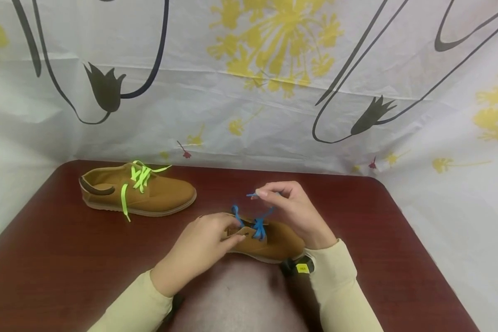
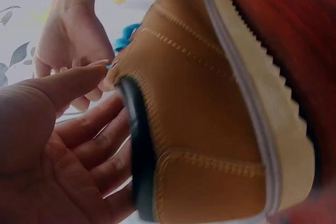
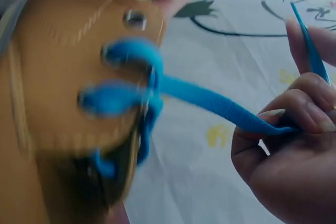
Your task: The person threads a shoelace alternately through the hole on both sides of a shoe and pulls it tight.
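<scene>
A tan shoe [image 1: 284, 240] with a blue shoelace [image 1: 259, 229] sits near the middle of the table, toe to the right. At its opening, my left hand [image 1: 205, 237] holds the lace flap between thumb and fingers. In the right wrist view, the lace [image 3: 210, 100] passes through two eyelets, while another eyelet [image 3: 135, 19] beside the left thumb has no lace in it. Raised above the toe, my right hand [image 1: 294, 210] pinches the lace near its tip, and the curled fingers grip more of its length. Another blue lace end stands up near the left fingers.
Behind and to the left stands a second tan shoe [image 1: 170, 193] with a neon green lace [image 1: 141, 179]. The dark red table [image 1: 398, 258] ends at a white patterned sheet [image 1: 182, 92] at the back. A black device with a yellow label [image 1: 302, 268] is at my right wrist.
</scene>
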Action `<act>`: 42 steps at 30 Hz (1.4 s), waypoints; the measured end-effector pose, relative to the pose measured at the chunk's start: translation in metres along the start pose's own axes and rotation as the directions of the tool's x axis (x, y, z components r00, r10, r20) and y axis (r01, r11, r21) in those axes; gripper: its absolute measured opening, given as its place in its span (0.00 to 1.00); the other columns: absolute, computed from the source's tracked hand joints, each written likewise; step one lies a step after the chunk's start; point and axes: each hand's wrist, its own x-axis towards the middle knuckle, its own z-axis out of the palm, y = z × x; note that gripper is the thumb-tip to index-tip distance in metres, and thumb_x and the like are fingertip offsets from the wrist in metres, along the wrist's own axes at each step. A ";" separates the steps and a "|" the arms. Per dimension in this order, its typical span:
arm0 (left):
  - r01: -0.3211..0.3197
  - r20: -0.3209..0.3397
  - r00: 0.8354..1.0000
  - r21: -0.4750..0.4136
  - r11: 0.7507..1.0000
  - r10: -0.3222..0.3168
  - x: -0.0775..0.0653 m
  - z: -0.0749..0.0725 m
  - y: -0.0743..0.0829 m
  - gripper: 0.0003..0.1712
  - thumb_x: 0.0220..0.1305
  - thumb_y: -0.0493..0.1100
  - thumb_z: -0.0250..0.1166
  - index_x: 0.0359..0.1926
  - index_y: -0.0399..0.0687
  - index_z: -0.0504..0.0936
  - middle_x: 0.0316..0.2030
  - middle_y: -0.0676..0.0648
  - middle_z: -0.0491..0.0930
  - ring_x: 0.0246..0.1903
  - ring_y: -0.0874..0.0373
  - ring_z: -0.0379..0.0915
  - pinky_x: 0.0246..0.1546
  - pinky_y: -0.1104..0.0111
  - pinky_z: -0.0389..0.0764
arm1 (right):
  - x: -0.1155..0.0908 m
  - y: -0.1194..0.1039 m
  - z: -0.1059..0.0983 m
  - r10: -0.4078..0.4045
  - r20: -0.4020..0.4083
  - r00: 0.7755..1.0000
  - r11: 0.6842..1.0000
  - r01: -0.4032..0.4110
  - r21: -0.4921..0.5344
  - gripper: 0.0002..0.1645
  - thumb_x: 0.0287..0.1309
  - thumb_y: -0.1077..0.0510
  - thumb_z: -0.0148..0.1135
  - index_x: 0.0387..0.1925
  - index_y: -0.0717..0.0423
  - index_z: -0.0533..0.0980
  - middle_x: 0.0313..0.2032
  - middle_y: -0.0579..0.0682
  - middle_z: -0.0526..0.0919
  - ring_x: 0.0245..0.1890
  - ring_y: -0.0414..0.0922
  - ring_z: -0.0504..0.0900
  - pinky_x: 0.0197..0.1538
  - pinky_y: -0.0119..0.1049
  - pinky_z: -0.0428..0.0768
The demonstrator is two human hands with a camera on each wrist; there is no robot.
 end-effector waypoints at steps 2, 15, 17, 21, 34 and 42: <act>-0.018 0.000 1.000 0.006 1.000 0.018 0.002 0.004 0.000 0.05 0.61 0.49 0.73 0.34 0.57 0.87 0.29 0.62 0.82 0.25 0.69 0.69 0.30 0.72 0.73 | 0.000 0.002 -0.005 -0.008 0.002 1.000 0.998 0.008 -0.064 0.09 0.65 0.63 0.63 0.34 0.51 0.88 0.36 0.43 0.87 0.40 0.42 0.81 0.47 0.35 0.81; -0.079 -0.049 0.996 -0.022 0.997 0.077 0.001 0.015 -0.001 0.03 0.60 0.46 0.74 0.31 0.59 0.87 0.26 0.64 0.81 0.24 0.71 0.66 0.29 0.75 0.71 | -0.004 0.030 -0.027 0.061 0.262 0.963 0.916 0.050 -0.398 0.08 0.68 0.56 0.64 0.38 0.50 0.88 0.37 0.49 0.89 0.39 0.45 0.86 0.47 0.37 0.84; -0.074 -0.048 0.996 -0.023 0.997 0.072 0.001 0.015 -0.001 0.03 0.60 0.46 0.74 0.31 0.58 0.87 0.25 0.64 0.80 0.23 0.70 0.65 0.28 0.76 0.70 | -0.004 0.031 -0.028 0.093 0.284 0.954 0.903 0.039 -0.427 0.08 0.68 0.53 0.64 0.38 0.47 0.88 0.37 0.46 0.89 0.39 0.44 0.85 0.47 0.36 0.84; -0.076 -0.039 0.996 -0.027 0.997 0.075 0.001 0.016 -0.001 0.03 0.61 0.46 0.73 0.31 0.56 0.87 0.24 0.63 0.79 0.23 0.70 0.64 0.27 0.76 0.69 | -0.003 0.033 -0.031 0.127 0.342 0.931 0.874 0.058 -0.482 0.08 0.68 0.52 0.64 0.38 0.44 0.87 0.36 0.42 0.89 0.38 0.42 0.84 0.45 0.34 0.83; -0.148 0.030 0.989 0.003 0.989 0.148 0.000 0.006 -0.007 0.01 0.63 0.44 0.71 0.34 0.57 0.87 0.29 0.63 0.81 0.33 0.69 0.74 0.36 0.72 0.77 | 0.003 0.041 -0.030 0.088 0.485 0.870 0.882 0.158 -0.444 0.08 0.71 0.55 0.60 0.41 0.45 0.86 0.35 0.43 0.87 0.35 0.37 0.80 0.44 0.30 0.80; -0.186 0.022 0.982 -0.023 0.982 0.186 0.001 0.007 -0.009 0.03 0.63 0.42 0.71 0.36 0.57 0.86 0.31 0.62 0.82 0.34 0.69 0.74 0.37 0.72 0.77 | 0.005 0.048 -0.031 0.075 0.493 0.867 0.897 0.158 -0.413 0.09 0.72 0.56 0.59 0.40 0.48 0.85 0.36 0.43 0.86 0.36 0.36 0.80 0.44 0.30 0.80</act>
